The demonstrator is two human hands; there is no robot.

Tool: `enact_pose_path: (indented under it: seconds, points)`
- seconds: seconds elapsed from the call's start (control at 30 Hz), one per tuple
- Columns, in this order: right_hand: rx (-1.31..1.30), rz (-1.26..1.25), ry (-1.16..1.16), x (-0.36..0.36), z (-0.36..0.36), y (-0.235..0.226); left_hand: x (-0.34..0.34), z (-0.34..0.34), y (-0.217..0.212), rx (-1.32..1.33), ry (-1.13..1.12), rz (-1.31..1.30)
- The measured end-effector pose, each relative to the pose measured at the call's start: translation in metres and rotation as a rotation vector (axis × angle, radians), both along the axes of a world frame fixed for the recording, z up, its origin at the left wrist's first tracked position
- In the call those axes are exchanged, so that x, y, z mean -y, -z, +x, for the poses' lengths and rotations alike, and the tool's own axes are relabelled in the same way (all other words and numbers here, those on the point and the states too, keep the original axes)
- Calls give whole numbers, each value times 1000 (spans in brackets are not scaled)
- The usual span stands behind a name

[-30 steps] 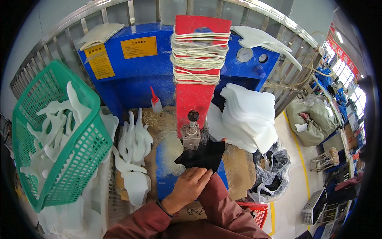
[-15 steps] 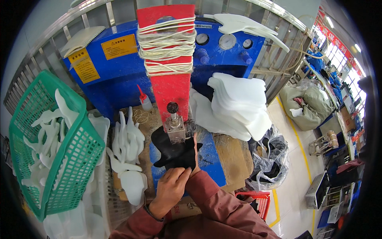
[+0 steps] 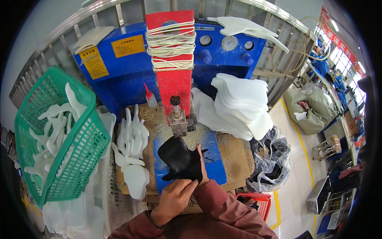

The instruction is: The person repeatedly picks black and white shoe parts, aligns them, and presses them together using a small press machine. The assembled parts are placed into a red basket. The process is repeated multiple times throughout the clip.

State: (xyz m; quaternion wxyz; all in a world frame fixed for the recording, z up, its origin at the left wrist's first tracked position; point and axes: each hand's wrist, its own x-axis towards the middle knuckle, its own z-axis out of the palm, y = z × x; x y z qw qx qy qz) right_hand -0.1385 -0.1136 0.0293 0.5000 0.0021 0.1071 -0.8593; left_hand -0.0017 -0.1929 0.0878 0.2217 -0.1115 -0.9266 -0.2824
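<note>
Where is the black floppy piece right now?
In the head view the black piece sits low in the middle, on the blue plate just below the metal press head, with both hands holding its near edge.

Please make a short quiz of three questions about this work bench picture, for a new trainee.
1. True or false: the green basket holds white cut pieces.
2. The left hand touches: A) black piece B) glue bottle C) white stack
3. What colour is the machine's upright head, wound with cord?

Key: 1 true; 2 A; 3 red. The right hand also rests at the black piece's edge.
</note>
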Motion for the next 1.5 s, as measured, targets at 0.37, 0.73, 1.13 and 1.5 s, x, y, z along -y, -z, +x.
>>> enact_pose_path:
  seconds: [0.37,0.73,1.13,1.5]
  points:
    - [4,35,106,-25,1,-11,-12,-3,-7,-44,72,20]
    - [-31,9,269,-32,-6,-8,-12,-20,-8,-40,150,67]
    - [-5,-72,315,-21,-27,4,-8,-44,4,-34,141,56]
    - [83,-93,204,24,-19,-2,20,-31,5,1,31,42]
